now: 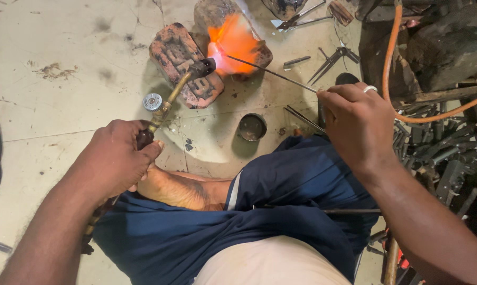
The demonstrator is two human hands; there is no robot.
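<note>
**Bare skin close to an open flame**

Crossed legs in dark blue shorts [281, 211] fill the near edge of the view, with a bare foot [170, 190] tucked just beside the left hand [117, 161]. That hand is clamped around the dark grip of a brass torch [170, 100], whose nozzle points up and away at a stack of bricks [183, 66]. The right hand [354, 124], a ring on one finger, is pinched shut on a thin metal rod [273, 73], its far tip reaching into the orange flame [233, 42] against the bricks.

Risks, as I judge them: heat could travel along the rod to the bare fingers; a slip of the left wrist would swing the flame toward the foot or the cloth. An orange hose [394, 79] loops just beside the right hand, and a stray flame or hot rod could damage it. A small round tin [252, 126] stands on the floor near the knee, easily knocked.

Glare hides whatever is being heated at the rod's tip. Dark clutter of tools [444, 153] at right is hard to sort out, and the hose's ends are cut off.
</note>
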